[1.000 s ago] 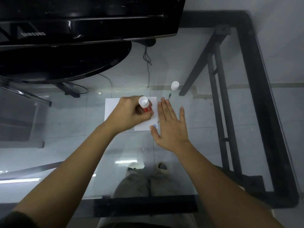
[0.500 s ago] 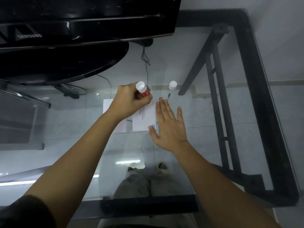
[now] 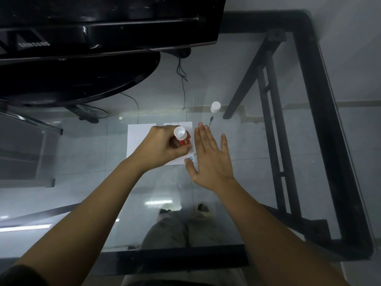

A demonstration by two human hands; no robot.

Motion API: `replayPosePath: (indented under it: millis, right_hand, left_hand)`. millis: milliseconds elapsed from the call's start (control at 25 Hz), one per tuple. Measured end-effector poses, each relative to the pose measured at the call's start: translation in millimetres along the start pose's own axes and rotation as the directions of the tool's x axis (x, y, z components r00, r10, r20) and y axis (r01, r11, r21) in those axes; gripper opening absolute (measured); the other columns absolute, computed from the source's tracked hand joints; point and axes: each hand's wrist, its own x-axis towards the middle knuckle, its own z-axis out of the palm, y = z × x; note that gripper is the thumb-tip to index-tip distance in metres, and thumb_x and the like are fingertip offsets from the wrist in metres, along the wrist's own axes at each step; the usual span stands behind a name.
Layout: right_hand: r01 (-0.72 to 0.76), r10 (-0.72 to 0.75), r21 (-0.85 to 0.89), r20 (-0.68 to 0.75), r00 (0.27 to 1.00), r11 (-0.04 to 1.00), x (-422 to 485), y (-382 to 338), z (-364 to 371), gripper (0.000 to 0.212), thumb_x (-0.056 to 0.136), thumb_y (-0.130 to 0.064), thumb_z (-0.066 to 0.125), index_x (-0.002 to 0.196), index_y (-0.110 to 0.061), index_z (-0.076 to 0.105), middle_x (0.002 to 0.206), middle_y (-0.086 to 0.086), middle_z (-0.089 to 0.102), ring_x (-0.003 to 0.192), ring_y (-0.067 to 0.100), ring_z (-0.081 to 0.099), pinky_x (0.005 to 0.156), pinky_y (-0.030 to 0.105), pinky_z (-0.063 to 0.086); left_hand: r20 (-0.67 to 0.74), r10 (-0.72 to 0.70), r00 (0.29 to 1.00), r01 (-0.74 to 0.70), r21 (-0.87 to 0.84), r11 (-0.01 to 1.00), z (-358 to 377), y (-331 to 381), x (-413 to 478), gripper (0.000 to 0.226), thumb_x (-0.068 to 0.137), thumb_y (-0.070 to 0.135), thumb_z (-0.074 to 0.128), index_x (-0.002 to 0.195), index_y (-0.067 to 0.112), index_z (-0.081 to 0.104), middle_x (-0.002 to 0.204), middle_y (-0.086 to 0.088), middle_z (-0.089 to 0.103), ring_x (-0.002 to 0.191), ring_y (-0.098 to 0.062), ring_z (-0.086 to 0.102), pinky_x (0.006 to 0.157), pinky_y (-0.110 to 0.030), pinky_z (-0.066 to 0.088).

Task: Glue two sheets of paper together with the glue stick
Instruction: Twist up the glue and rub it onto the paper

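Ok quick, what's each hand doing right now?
Left hand: closed around the red glue stick with the white end.
Right hand: open, flat, holding nothing.

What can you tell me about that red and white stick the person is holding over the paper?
The glue stick is a short tube with a red body and a white round end facing the camera, plastic by its look. It is tilted, with its lower end hidden behind the left hand, whose fingers wrap around it. It sits over the right part of the white paper on the glass table. Whether its tip touches the paper cannot be seen. A white cap stands apart, farther back on the glass.
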Motion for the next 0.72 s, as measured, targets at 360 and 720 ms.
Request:
replayPosePath:
  millis: [360,720]
  right_hand:
    - [0.001,-0.001,0.006,-0.010,1.000,1.000,0.8,-0.5,0.8,0.079,0.084,-0.058,0.015,0.145,-0.013,-0.009,0.157,0.005,-0.006,0.144,0.020,-0.008,0.112,0.049,-0.011]
    - [0.002,-0.002,0.014,0.004,1.000,1.000,0.0,0.9,1.1,0.078,0.086,-0.059,0.014,0.145,-0.016,-0.013,0.150,-0.001,-0.020,0.142,0.018,-0.014,0.111,0.049,-0.013]
  left_hand:
    - [-0.082,-0.015,0.997,0.023,0.101,0.995,-15.2,-2.5,45.5,0.024,0.078,0.028,0.071,0.092,0.009,0.066,0.083,-0.007,0.069,0.072,-0.018,0.062,0.065,-0.025,0.048]
    - [-0.068,-0.562,0.824,-0.094,-0.995,-0.017,-32.5,-14.4,49.2,0.005,0.086,0.004,0.059,0.091,0.004,0.060,0.089,-0.011,0.064,0.078,-0.016,0.068,0.071,-0.022,0.055]
